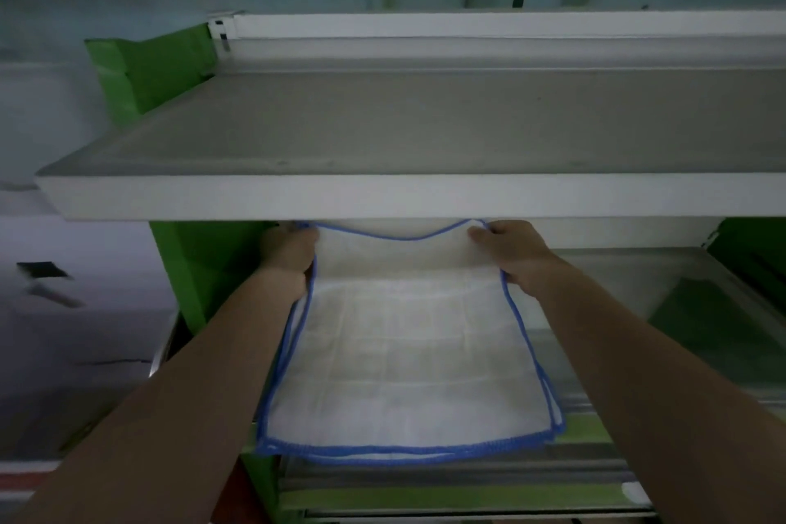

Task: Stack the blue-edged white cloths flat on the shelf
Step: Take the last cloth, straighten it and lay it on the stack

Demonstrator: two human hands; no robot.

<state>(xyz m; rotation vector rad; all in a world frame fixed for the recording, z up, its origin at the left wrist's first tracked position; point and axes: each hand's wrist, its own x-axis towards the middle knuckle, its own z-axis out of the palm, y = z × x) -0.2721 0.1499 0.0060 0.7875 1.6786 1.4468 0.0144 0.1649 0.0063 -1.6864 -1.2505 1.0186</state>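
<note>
A white cloth with a blue edge (404, 353) lies spread on the lower shelf (629, 277), its near hem hanging slightly over the front. A second blue hem shows just beneath it at the front, so another cloth lies under it. My left hand (289, 253) pinches the cloth's far left corner. My right hand (510, 249) pinches the far right corner. Both far corners are lifted a little, and the far edge sags between them just under the upper shelf.
A white upper shelf (383, 196) juts out right above my hands, its top bare. Green upright panels (200, 268) frame the shelving on the left. Metal rails (425, 481) run along the front below the cloth.
</note>
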